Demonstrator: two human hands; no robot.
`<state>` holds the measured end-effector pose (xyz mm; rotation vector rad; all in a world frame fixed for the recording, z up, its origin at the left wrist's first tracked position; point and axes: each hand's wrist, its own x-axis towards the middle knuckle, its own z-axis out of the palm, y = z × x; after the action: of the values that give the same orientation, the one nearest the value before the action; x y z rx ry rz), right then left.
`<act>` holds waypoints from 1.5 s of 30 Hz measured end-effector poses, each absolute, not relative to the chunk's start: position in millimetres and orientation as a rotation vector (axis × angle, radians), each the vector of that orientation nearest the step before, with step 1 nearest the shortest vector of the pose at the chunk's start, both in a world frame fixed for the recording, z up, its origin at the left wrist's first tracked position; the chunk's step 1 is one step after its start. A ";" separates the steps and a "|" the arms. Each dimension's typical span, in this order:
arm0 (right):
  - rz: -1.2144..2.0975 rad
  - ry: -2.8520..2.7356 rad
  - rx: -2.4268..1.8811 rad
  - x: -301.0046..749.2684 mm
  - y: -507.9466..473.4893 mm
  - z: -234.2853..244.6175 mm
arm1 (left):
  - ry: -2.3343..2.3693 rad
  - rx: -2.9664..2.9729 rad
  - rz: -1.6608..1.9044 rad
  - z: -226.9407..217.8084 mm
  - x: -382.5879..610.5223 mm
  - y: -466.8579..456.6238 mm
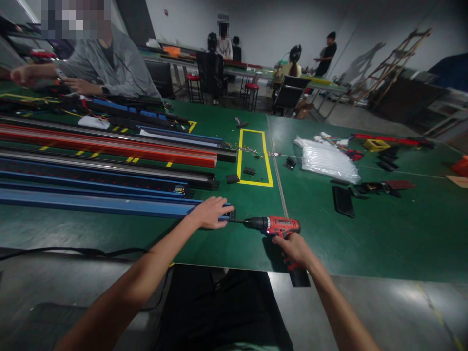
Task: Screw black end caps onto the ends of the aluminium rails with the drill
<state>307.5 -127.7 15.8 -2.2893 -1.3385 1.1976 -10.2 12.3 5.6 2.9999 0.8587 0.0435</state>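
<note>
My left hand (210,212) is closed over the right end of a long blue metal rail (95,203) that lies along the near edge of the green table (365,234). My right hand (297,248) grips the handle of a red cordless drill (272,225). The drill points left, and its bit meets a small black end cap (231,214) at the rail's end, just beside my left fingers.
More long rails, blue, black and red (109,146), lie side by side on the left. A yellow taped rectangle (254,157) holds small black parts. A bag of clear tubes (329,160) and black pieces (343,201) lie to the right. A person in grey (106,58) works at the far left.
</note>
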 end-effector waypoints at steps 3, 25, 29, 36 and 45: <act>1.194 -1.343 -2.289 306.9 -127.5 17.1 | 0.863 2.985 0.055 4.8 -10.4 12.4; 1.211 -1.348 -2.230 310.7 -127.2 18.3 | 0.883 2.980 0.118 8.4 -12.7 10.8; 1.207 -1.378 -2.169 315.3 -125.9 14.2 | 0.868 2.983 0.116 6.2 -14.5 12.0; 1.082 -1.460 -2.285 327.8 -133.9 17.6 | 0.927 2.970 0.202 -0.3 -18.8 10.1; 1.048 -1.419 -2.224 350.4 -165.8 12.5 | 0.840 3.043 0.280 -1.9 -19.5 10.6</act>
<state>350.4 -165.8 12.5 -2.2244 -1.4194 1.0478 -19.5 10.6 -1.9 3.0429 0.8399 0.2796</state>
